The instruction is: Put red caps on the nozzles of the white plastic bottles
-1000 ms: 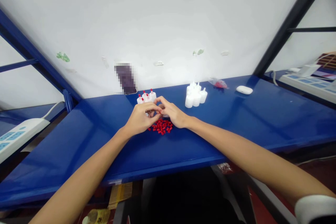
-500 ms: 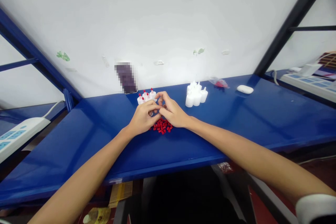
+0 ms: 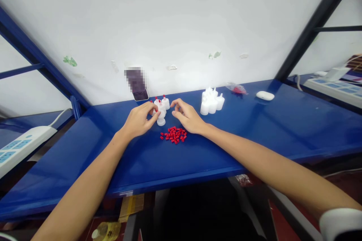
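My left hand (image 3: 140, 120) has its thumb and fingers closed about a small white squeeze bottle (image 3: 161, 121), whose near end shows beside my thumb; its top is partly hidden by my fingers. Just behind it stand several white bottles (image 3: 165, 103) with red tips, some of them covered by that hand. My right hand (image 3: 189, 118) hovers to the right, fingers curved, with a gap between thumb and forefinger and nothing visible in it. In front of both hands lies a loose pile of small red caps (image 3: 174, 134) on the blue table (image 3: 169, 162).
A cluster of white bottles without caps (image 3: 210, 102) stands to the right. Beyond it are a clear bag with red pieces (image 3: 237, 89) and a white oval case (image 3: 265, 95). A phone (image 3: 137, 84) leans on the wall. Power strips (image 3: 19, 145) lie at the sides.
My hands have come apart. The left has moved left with the white bottle, while the right has opened away from it. The pile of red caps now shows fully.
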Motion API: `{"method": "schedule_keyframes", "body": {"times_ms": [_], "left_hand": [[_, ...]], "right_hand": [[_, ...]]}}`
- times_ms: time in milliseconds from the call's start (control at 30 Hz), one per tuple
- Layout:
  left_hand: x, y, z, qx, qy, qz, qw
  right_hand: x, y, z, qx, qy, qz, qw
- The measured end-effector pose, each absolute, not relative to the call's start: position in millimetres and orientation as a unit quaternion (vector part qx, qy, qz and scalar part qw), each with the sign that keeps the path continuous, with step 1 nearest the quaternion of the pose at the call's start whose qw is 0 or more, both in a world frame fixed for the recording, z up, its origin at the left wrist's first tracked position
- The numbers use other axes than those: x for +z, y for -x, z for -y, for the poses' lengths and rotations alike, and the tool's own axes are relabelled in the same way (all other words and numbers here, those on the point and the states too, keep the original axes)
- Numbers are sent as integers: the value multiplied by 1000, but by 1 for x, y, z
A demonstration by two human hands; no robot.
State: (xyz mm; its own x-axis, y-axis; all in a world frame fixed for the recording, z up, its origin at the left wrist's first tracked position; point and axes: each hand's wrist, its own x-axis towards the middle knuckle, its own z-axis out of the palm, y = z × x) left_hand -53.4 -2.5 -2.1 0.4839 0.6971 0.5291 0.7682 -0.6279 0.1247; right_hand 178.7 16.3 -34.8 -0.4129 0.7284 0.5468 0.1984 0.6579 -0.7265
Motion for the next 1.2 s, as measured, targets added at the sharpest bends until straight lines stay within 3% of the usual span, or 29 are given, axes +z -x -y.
{"method": "schedule_keyframes", "body": {"times_ms": [367, 733, 833, 1033, 1200], "left_hand": [[-1, 51, 4, -241, 859, 447, 65], [-1, 23, 19, -89, 914, 395, 18], [-3, 21, 18, -88, 911, 401, 18], [1, 21, 20, -107, 899, 424, 5], [2, 22, 21, -121, 900, 418, 12]], "right_hand": [[-32, -177, -13, 281, 293, 804, 434], [-30, -178, -13, 281, 304, 806, 423], [-20, -181, -15, 254, 283, 801, 462], [17, -232, -35, 196, 305, 684, 633], [12, -300, -60, 209, 366, 619, 663]]}}
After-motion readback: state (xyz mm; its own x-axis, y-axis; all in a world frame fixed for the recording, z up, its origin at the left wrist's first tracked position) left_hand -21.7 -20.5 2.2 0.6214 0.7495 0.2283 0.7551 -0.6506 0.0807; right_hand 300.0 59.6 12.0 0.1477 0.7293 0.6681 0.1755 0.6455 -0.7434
